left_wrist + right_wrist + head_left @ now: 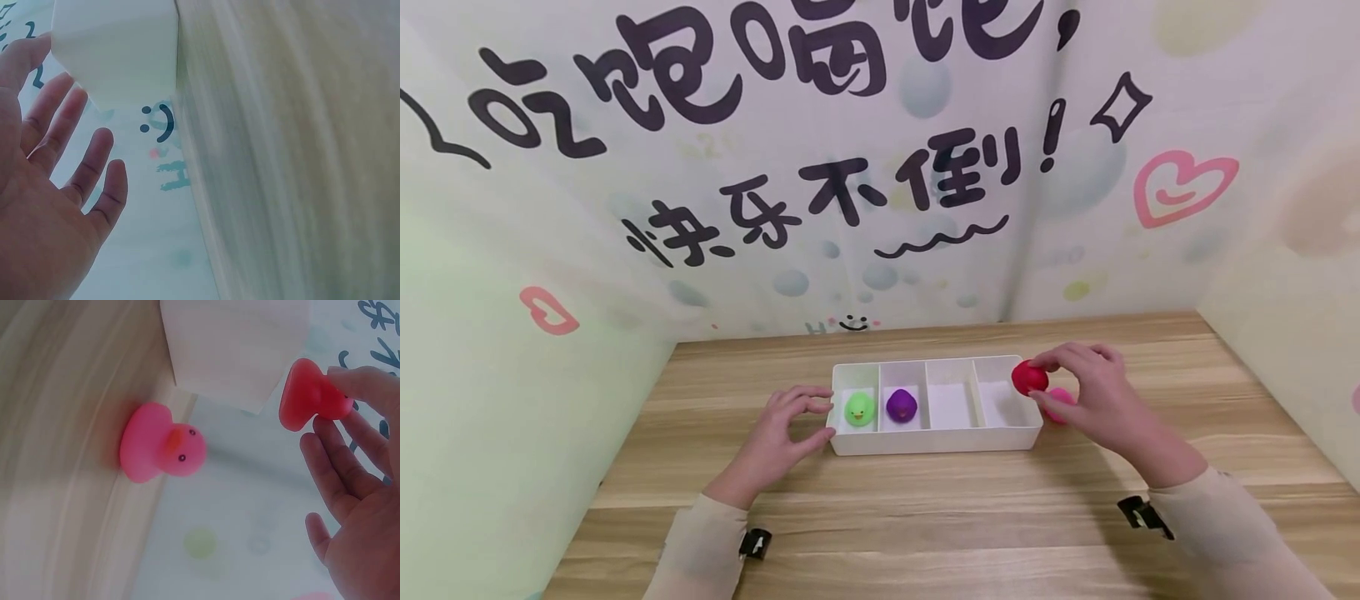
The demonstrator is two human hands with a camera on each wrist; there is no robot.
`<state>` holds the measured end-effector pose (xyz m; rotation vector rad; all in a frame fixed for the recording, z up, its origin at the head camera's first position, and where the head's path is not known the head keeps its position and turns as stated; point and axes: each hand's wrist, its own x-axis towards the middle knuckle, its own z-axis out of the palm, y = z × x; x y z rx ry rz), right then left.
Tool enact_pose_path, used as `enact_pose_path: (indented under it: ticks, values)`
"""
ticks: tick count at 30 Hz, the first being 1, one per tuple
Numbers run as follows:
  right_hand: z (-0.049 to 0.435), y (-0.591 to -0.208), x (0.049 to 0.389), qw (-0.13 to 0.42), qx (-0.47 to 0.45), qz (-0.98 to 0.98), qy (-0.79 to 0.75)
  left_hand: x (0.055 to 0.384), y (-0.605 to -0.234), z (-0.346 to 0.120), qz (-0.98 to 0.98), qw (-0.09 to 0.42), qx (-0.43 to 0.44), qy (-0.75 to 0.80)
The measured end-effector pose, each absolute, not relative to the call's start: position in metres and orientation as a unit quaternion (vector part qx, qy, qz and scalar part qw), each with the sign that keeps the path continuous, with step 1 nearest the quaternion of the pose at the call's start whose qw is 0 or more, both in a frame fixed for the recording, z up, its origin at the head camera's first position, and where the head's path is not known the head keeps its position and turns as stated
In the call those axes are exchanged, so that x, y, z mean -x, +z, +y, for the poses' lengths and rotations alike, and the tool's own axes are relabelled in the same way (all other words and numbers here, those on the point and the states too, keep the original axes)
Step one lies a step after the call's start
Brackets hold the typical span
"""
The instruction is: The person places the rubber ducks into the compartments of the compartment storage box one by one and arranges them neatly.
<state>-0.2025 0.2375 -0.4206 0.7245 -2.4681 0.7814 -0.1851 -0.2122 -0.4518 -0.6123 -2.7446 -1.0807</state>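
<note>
My right hand (1093, 392) pinches a red rubber duck (1028, 378) by its head, between thumb and fingers. The duck is held up at the right end of a white divided box (932, 441). A pink rubber duck (144, 447) sits on the table just right of the box, partly hidden by my right hand in the head view. My left hand (782, 429) touches the box's left end with thumb and fingertips, fingers loosely extended. Inside the box, a green duck (860, 409) lies in the leftmost compartment and a purple duck (902, 406) in the one beside it.
The wood-grain table (880, 517) runs back to a printed wall (850, 283) with dark lettering. Plain side walls stand to the left and right. Dividers (978, 396) split the box; nothing lies in its two right compartments.
</note>
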Motion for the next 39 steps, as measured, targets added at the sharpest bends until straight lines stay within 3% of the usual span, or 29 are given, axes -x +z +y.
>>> enact_pose_path:
  ticks: [27,39]
  values:
    - [0.191,-0.423,0.211,0.224,-0.295,-0.88,0.297,0.186,-0.455,-0.214,-0.909,0.073,0.207,-0.356]
    - [0.175,-0.423,0.214,0.188,-0.291,-0.89,0.298,0.186,-0.455,-0.213,-0.907,0.073,0.208,-0.359]
